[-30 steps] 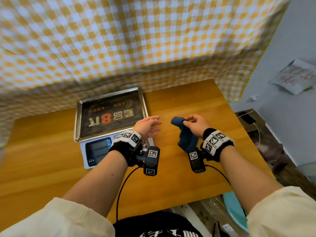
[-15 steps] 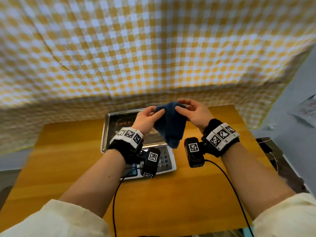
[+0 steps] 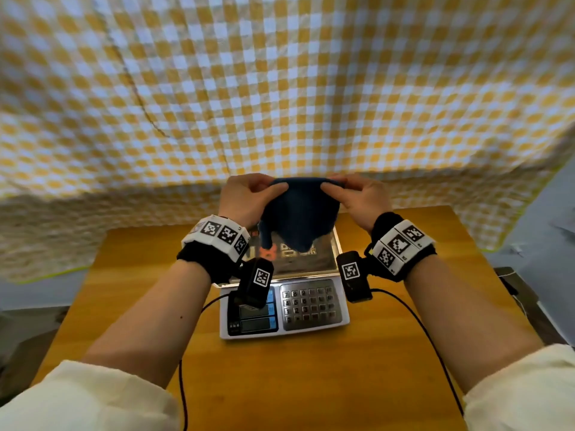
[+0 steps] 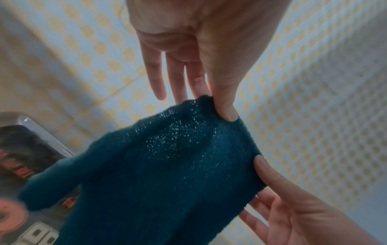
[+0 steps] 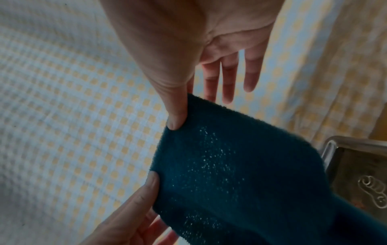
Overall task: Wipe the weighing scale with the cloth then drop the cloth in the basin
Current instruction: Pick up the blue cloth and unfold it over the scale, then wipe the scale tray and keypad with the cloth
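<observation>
Head view: both hands up over the scale, cloth (image 3: 298,216) stretched between them by its top edge. Left hand (image 3: 245,199) pinching the left corner, thumb in front; right hand (image 3: 362,199) pinching the right corner the same way. Wrist views confirm: thumb and forefinger clamped on the fabric at each end, other fingers (image 4: 159,79) straight and spread, not holding. Cloth dark teal, hanging loose below the held edge, lower part draped in the air above the steel pan (image 3: 329,259), apparently not touching yet. Held edge running left to right, parallel to the scale's front. Weighing scale (image 3: 311,306) directly below and slightly toward the body from the hands, keypad side nearest, centred on the wooden table (image 3: 404,353). Both hands about equally near the pan, one over each side. Judged: wipe not started; next move straight down to lay the cloth on the pan. Basin not visible in any view. Checked yellow fabric (image 3: 280,88) behind the table.
</observation>
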